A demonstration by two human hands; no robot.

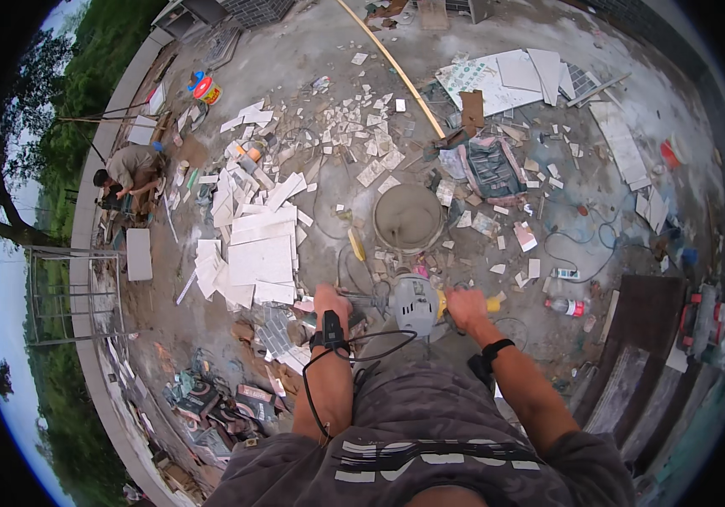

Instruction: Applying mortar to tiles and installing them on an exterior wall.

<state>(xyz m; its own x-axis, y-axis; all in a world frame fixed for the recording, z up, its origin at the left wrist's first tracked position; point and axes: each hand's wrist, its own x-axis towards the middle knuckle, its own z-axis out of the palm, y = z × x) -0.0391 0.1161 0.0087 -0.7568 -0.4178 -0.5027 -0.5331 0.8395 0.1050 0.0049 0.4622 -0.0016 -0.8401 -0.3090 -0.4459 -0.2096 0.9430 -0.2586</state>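
Note:
A grey power tool (417, 306) with yellow handle parts, which looks like a hand-held mixer, is held level in front of my body. My right hand (467, 310) is closed around its yellow handle at the right. At the tool's other side my left hand (330, 304) is closed on a slim metal part; whether that is a shaft or a side grip I cannot make out. A black cord (305, 382) loops past my left forearm. Just beyond the tool stands a round bucket with wet grey mortar (407, 216), its surface swirled. A yellow strip-like object (357, 244) lies left of the bucket.
White tile pieces (261, 253) lie stacked and scattered at the left. Beyond the bucket rests a long wooden pole (392, 68). A plastic bottle (567, 307) and loose cables (586, 241) are at the right, near dark steps (641, 338). Another person (133, 171) bends over at far left.

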